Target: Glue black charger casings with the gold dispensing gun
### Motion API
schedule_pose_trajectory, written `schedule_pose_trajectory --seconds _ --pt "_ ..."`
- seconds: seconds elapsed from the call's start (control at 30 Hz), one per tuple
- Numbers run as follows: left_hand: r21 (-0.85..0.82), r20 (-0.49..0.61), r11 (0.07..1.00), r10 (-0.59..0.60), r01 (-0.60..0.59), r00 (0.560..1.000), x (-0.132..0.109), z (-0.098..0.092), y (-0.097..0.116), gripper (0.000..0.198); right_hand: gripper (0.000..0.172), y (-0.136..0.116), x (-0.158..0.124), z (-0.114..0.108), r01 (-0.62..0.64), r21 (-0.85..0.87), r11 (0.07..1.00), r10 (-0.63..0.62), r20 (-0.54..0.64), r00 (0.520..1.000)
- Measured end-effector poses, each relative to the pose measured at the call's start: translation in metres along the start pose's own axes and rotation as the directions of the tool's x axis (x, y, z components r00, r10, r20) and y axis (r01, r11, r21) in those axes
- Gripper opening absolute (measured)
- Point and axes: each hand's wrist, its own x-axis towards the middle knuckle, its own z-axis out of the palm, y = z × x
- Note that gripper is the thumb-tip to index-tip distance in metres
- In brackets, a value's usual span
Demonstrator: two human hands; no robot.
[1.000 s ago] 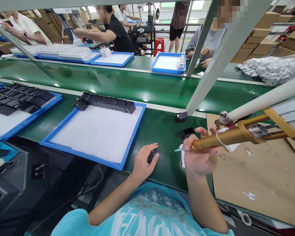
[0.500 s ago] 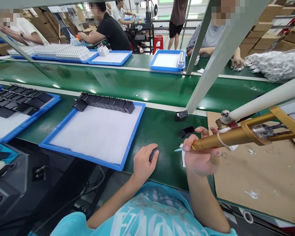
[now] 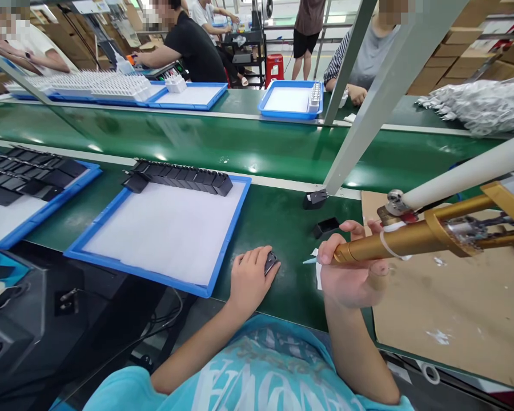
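My left hand is closed around a small black plastic part just above the green bench. Part of that piece is hidden by my fingers. My right hand grips a gold-coloured dispensing gun. Its pale blue nozzle points left toward the black part, a short gap away. Beyond my right hand lies an open black plastic case. Farther back stands a black plug adapter. Something white like paper lies under the nozzle.
A blue tray on the left carries a row of black adapters along its far side. Another tray of black adapters sits farther left. Cardboard covers the right. A slanting metal post rises ahead. Co-workers sit across the bench.
My left hand has shifted slightly right and turned the black part, so more of its face shows. The right hand and dispensing gun have barely moved. A co-worker opposite has drawn a hand back.
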Motion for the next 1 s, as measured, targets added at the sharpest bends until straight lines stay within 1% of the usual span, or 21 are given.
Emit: schedule_pose_trajectory --seconds 0.1,0.2,0.27,0.37,0.5,0.6,0.7,0.77,0.8,0.9,1.0 --pt "0.100 0.078 0.995 0.005 -0.012 0.997 0.000 -0.002 0.004 0.030 0.034 0.000 0.000 0.000 -0.005 -0.010 1.000 0.005 0.000 1.000" --pt "0.164 0.112 0.986 0.006 -0.025 0.994 -0.001 -0.003 0.007 0.032 0.037 -0.001 0.001 0.000 0.000 0.001 1.000 0.000 -0.002 1.000" --pt "0.161 0.122 0.987 0.008 -0.028 0.993 -0.001 -0.005 0.008 0.035 0.038 -0.001 0.001 0.000 0.003 0.002 1.000 -0.003 -0.007 1.000" --pt "0.074 0.115 0.997 0.018 -0.027 0.993 0.000 -0.008 0.004 0.041 0.035 -0.001 0.001 0.001 0.003 -0.011 1.000 -0.004 -0.007 1.000" --pt "-0.149 0.064 0.989 0.002 0.008 0.998 0.002 -0.008 -0.001 0.040 0.033 0.000 0.001 0.000 0.005 -0.018 1.000 -0.005 -0.008 1.000" --pt "-0.272 0.035 0.961 -0.035 0.043 0.999 0.004 -0.002 -0.001 0.033 0.034 0.000 0.000 0.000 0.002 -0.009 1.000 -0.002 -0.011 1.000" --pt "-0.288 0.009 0.956 -0.049 0.050 0.999 0.007 0.003 0.002 0.022 0.034 -0.001 0.000 0.000 -0.004 -0.014 1.000 0.004 -0.013 1.000" --pt "-0.244 0.001 0.969 -0.037 0.037 0.999 0.009 0.005 0.005 0.020 0.035 -0.002 0.000 0.000 -0.007 -0.021 1.000 0.006 -0.019 1.000" --pt "-0.197 -0.004 0.980 -0.021 0.020 1.000 0.010 0.005 0.006 0.020 0.036 -0.002 0.000 0.000 -0.008 -0.023 1.000 0.007 -0.022 1.000" --pt "0.001 0.000 0.999 0.052 -0.052 0.999 0.011 0.004 0.008 0.019 0.037 -0.002 0.000 0.001 -0.012 -0.035 0.999 0.011 -0.028 1.000" --pt "0.144 0.073 0.985 0.085 -0.095 0.994 0.010 0.002 0.008 0.027 0.036 -0.001 0.000 0.001 -0.019 -0.050 0.999 0.017 -0.029 0.999"
